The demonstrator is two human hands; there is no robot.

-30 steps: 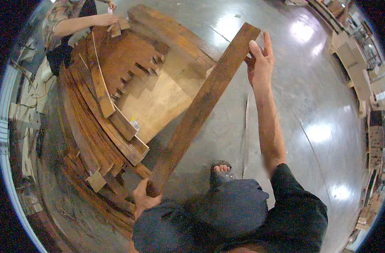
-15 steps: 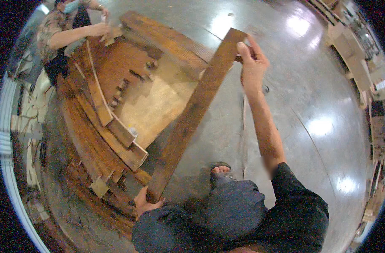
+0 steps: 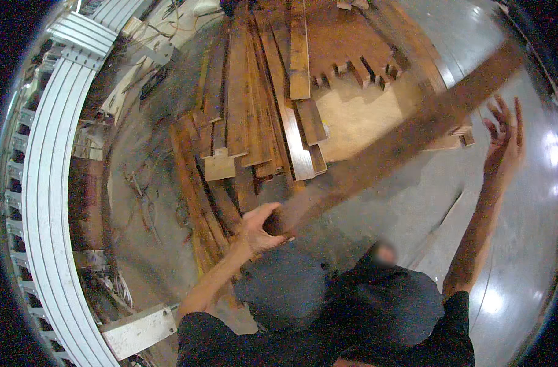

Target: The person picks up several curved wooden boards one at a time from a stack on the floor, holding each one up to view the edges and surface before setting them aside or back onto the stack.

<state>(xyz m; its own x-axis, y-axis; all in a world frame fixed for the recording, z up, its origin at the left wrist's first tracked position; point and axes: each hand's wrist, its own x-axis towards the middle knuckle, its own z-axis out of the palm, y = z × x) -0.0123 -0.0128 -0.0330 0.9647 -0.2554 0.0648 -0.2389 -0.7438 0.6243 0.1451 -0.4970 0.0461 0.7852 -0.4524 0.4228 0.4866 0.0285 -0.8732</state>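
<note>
The person's left hand (image 3: 259, 229) has its thumb and fingers curled round the near end of a long brown plank (image 3: 389, 147), which slants up from the near middle to the far right, blurred along its length and held above the floor (image 3: 407, 208). The right hand (image 3: 504, 137) is open, fingers spread, just beside the plank's far end; whether a fingertip touches the wood cannot be told. Beyond the plank lies a pale sheet (image 3: 364, 119), its far part covered by a brown wooden surface (image 3: 346, 37) that ends in a stepped, notched edge. The work looks partway along: the far area seems done, while the nearer part of the sheet is uncovered and the held plank has not been set down. To the left, a spread of loose planks (image 3: 239, 110) lies lengthwise with uneven near ends, a pale small block (image 3: 220, 167) among them, so plenty of wood appears unused. Ribbed white metal beams (image 3: 52, 202) run along the far left side.
</note>
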